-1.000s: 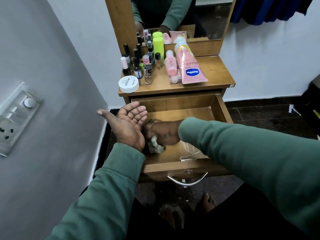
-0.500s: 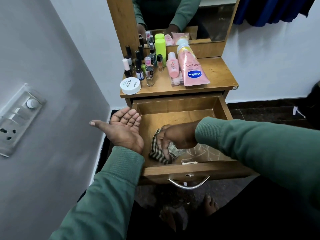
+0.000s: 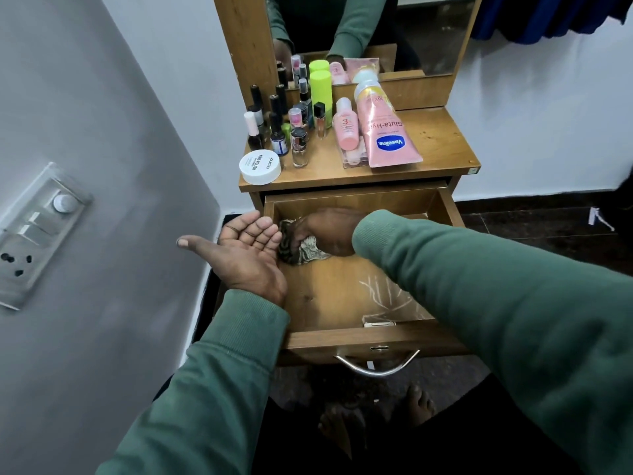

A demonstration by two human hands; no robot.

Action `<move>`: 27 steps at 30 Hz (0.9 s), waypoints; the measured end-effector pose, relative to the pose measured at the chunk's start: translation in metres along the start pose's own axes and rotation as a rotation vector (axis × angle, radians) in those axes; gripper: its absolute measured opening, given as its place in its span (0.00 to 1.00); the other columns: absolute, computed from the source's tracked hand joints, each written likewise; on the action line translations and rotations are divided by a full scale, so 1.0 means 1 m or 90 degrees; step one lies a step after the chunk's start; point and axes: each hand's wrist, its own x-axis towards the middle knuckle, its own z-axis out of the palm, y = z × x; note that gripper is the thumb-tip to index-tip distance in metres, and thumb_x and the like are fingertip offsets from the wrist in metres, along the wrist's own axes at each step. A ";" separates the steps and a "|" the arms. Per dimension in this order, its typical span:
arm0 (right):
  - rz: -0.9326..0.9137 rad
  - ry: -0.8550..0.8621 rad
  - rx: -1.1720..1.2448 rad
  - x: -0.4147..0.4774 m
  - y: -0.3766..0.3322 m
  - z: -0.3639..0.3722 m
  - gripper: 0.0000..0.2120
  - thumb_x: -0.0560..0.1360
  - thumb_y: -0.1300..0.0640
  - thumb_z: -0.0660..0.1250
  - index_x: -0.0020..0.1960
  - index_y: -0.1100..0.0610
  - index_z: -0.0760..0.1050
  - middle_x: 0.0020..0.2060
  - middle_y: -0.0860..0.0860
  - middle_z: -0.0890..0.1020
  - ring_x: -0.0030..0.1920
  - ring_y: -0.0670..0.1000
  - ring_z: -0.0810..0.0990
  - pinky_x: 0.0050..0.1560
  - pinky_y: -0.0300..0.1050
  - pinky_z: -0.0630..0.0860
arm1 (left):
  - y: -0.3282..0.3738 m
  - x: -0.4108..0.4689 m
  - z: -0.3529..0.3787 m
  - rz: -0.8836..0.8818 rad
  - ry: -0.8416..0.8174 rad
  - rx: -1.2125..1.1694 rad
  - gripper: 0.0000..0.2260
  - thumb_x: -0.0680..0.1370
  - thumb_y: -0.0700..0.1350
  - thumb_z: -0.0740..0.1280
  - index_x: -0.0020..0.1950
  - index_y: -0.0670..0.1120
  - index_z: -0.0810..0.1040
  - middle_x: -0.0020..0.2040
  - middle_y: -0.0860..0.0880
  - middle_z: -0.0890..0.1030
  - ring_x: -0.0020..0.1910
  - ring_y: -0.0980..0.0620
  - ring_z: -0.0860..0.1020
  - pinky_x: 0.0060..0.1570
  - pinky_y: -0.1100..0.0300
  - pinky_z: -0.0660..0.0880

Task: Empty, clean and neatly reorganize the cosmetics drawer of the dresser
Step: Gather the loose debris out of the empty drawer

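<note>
Our right hand (image 3: 325, 231) curls round one crumpled cloth (image 3: 303, 252), pressing it onto the floor of the open drawer (image 3: 329, 299) at its far left corner. Our left hand (image 3: 246, 258) lies spread, palm up, just beside it. We judge this the wiping step (emptying looks nearly done); next, sweep the cloth toward us. Beyond the hands the desk (image 3: 435, 138) carries one Vaseline tube (image 3: 387, 135), one white jar (image 3: 260, 166), one pink bottle (image 3: 346, 128), one green can (image 3: 322, 94), and small bottles too crowded to count.
</note>
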 end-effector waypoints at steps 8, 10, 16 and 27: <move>0.077 -0.015 -0.009 -0.028 0.022 -0.002 0.35 0.70 0.73 0.64 0.62 0.35 0.79 0.71 0.50 0.78 0.68 0.56 0.77 0.69 0.56 0.75 | -0.002 -0.001 0.002 0.016 -0.043 0.073 0.46 0.79 0.71 0.34 0.45 0.40 0.81 0.35 0.42 0.82 0.33 0.47 0.80 0.36 0.58 0.78; 0.109 -0.039 -0.009 -0.048 0.029 -0.009 0.32 0.73 0.70 0.64 0.64 0.37 0.79 0.71 0.51 0.77 0.68 0.57 0.78 0.69 0.56 0.74 | -0.005 -0.002 0.004 0.023 -0.075 0.153 0.44 0.81 0.70 0.35 0.45 0.40 0.81 0.34 0.42 0.82 0.32 0.48 0.80 0.35 0.58 0.78; 0.182 -0.035 -0.126 -0.099 0.043 -0.022 0.27 0.76 0.64 0.69 0.71 0.42 0.74 0.72 0.51 0.76 0.68 0.56 0.77 0.67 0.54 0.76 | -0.025 -0.008 0.010 -0.002 -0.259 0.517 0.29 0.86 0.60 0.49 0.48 0.41 0.81 0.40 0.44 0.83 0.35 0.54 0.78 0.36 0.64 0.75; 0.242 -0.131 -0.299 -0.136 0.023 -0.015 0.20 0.84 0.54 0.59 0.74 0.59 0.67 0.60 0.62 0.80 0.58 0.62 0.81 0.55 0.55 0.81 | -0.027 -0.013 0.005 -0.061 -0.349 0.768 0.12 0.85 0.47 0.62 0.52 0.42 0.82 0.45 0.45 0.84 0.41 0.53 0.80 0.40 0.62 0.73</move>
